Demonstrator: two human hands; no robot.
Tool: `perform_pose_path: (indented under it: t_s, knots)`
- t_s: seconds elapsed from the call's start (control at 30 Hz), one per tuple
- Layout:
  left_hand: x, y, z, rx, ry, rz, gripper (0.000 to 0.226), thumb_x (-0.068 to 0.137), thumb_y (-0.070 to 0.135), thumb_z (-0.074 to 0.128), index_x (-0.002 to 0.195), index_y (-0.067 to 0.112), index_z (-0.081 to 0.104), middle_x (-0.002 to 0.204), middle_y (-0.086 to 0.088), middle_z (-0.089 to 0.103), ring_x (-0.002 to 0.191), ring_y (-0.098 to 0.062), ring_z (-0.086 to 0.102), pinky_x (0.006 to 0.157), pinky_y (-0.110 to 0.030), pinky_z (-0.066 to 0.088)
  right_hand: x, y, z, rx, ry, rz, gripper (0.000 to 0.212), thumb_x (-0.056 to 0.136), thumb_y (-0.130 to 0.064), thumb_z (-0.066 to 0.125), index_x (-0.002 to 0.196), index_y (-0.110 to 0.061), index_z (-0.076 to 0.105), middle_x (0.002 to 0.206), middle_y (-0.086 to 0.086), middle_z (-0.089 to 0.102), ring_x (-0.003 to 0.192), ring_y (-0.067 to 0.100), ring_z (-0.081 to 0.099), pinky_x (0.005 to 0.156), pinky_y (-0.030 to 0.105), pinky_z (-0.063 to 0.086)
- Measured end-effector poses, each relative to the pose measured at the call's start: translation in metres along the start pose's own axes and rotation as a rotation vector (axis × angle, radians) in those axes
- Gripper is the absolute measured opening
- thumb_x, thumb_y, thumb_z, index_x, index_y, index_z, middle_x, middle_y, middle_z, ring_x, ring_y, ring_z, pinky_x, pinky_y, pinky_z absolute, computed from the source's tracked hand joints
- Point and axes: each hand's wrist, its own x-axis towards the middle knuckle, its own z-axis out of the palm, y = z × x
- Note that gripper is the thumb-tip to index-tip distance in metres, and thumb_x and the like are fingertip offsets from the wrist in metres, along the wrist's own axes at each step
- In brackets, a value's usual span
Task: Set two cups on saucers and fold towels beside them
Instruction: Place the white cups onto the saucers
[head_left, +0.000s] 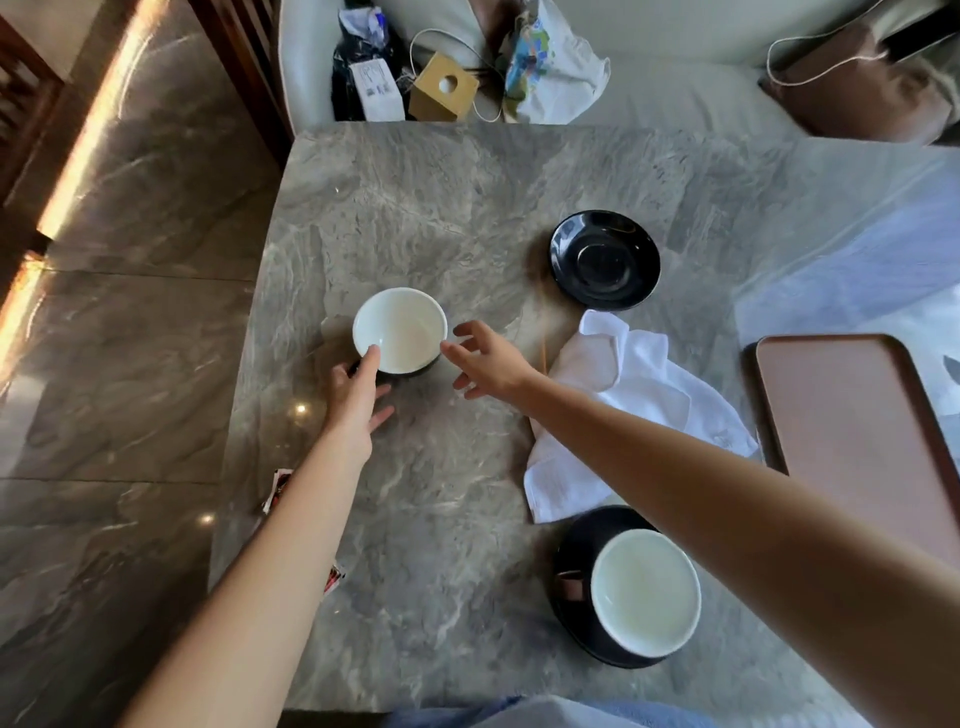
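Observation:
A cup (402, 328), white inside and dark outside, stands on the grey marble table (441, 208) left of centre. My left hand (358, 397) touches its near left rim with a straight finger. My right hand (483, 358) is spread beside its right side, fingertips at the rim. An empty black saucer (605, 258) lies to the right and farther away. A second cup (645, 592) sits on another black saucer (569, 603) at the near right. A crumpled white towel (618, 405) lies between the two saucers, partly under my right forearm.
A brown tray (852, 441) lies at the table's right edge. A sofa behind the table holds a tissue box (443, 88), bags and a cable. The table's left edge drops to a polished stone floor (130, 338).

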Motion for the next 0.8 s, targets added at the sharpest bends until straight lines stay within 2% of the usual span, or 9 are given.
perform_pose_path:
  t_s: [0.2, 0.3, 0.43, 0.53, 0.67, 0.77, 0.8]
  knots:
    - [0.013, 0.002, 0.007, -0.036, 0.054, 0.0, 0.054, 0.089, 0.023, 0.061, 0.136, 0.014, 0.038, 0.126, -0.008, 0.054, 0.1, -0.02, 0.058, 0.087, -0.033, 0.049, 0.034, 0.0, 0.011, 0.035, -0.024, 0.079, 0.044, 0.094, -0.034, 0.052, 0.134, -0.015, 0.042, 0.11, 0.006, 0.056, 0.078, 0.023, 0.065, 0.07, 0.04, 0.058]
    - [0.018, 0.002, 0.01, -0.096, 0.101, 0.022, 0.043, 0.086, 0.01, 0.062, 0.127, 0.008, 0.05, 0.126, -0.015, 0.057, 0.099, -0.022, 0.06, 0.086, -0.03, 0.049, 0.039, -0.001, 0.011, 0.079, -0.031, 0.095, 0.041, 0.093, -0.024, 0.049, 0.133, -0.015, 0.043, 0.112, 0.011, 0.058, 0.082, 0.026, 0.066, 0.074, 0.042, 0.059]
    - [0.018, 0.005, 0.019, -0.092, 0.1, 0.073, 0.034, 0.084, 0.005, 0.063, 0.118, 0.007, 0.059, 0.12, -0.015, 0.061, 0.102, -0.022, 0.061, 0.082, -0.028, 0.051, 0.038, 0.0, -0.005, 0.156, -0.025, 0.095, 0.038, 0.089, -0.015, 0.047, 0.127, -0.011, 0.043, 0.112, 0.016, 0.061, 0.08, 0.027, 0.069, 0.073, 0.042, 0.06]
    - [0.016, 0.012, 0.043, -0.075, 0.041, 0.097, 0.031, 0.084, 0.008, 0.065, 0.115, 0.008, 0.06, 0.119, -0.013, 0.062, 0.104, -0.022, 0.062, 0.077, -0.026, 0.052, 0.034, -0.001, -0.03, 0.266, -0.005, 0.083, 0.034, 0.091, -0.013, 0.043, 0.125, -0.009, 0.04, 0.112, 0.012, 0.058, 0.074, 0.026, 0.068, 0.068, 0.037, 0.06]
    - [0.012, 0.029, 0.086, -0.006, -0.104, 0.16, 0.026, 0.085, 0.016, 0.066, 0.11, 0.011, 0.061, 0.116, -0.011, 0.064, 0.1, -0.019, 0.064, 0.073, -0.021, 0.054, 0.026, -0.004, -0.077, 0.387, 0.112, 0.043, 0.023, 0.092, -0.008, 0.041, 0.115, -0.011, 0.042, 0.098, 0.012, 0.056, 0.065, 0.023, 0.064, 0.065, 0.034, 0.058]
    - [0.004, 0.041, 0.125, 0.044, -0.252, 0.223, 0.022, 0.088, 0.019, 0.062, 0.109, 0.014, 0.061, 0.109, -0.007, 0.065, 0.097, -0.017, 0.065, 0.072, -0.018, 0.056, 0.019, 0.0, -0.116, 0.451, 0.212, -0.002, 0.026, 0.093, -0.005, 0.039, 0.118, -0.008, 0.046, 0.09, 0.011, 0.057, 0.066, 0.022, 0.063, 0.066, 0.034, 0.059]
    - [0.003, 0.043, 0.138, 0.075, -0.281, 0.25, 0.021, 0.089, 0.019, 0.061, 0.109, 0.015, 0.061, 0.108, -0.006, 0.066, 0.098, -0.017, 0.065, 0.076, -0.019, 0.056, 0.018, 0.003, -0.129, 0.453, 0.24, -0.023, 0.027, 0.094, -0.004, 0.038, 0.12, -0.007, 0.046, 0.087, 0.009, 0.057, 0.068, 0.02, 0.063, 0.067, 0.034, 0.059]
